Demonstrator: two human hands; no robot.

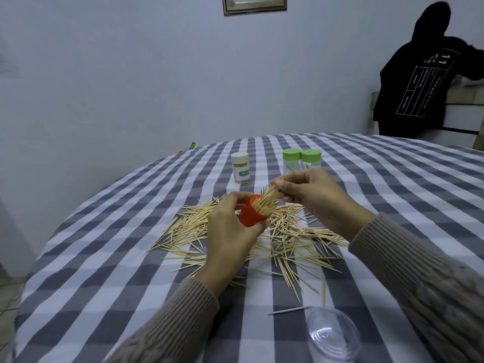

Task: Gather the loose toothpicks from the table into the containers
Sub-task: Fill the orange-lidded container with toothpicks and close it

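With our left hand (pixel 230 231) gripping the tilted orange plastic container (pixel 252 213) and our right hand (pixel 303 195) pinching its bristling pale wooden toothpicks (pixel 267 199), we risk spilling them back onto the checked worktop (pixel 104 258).

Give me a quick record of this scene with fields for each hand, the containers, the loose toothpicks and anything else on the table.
left hand: left hand grips the orange container, tilted, toothpicks sticking out of its mouth
right hand: right hand pinches the bundle of toothpicks at the container's mouth
loose toothpicks: loose toothpicks scattered on the checked tablecloth under and around both hands
other containers: white-lidded jar full of toothpicks; two green-lidded jars side by side, upright, behind the hands
near edge: clear plastic lid
background: person in a dark hoodie
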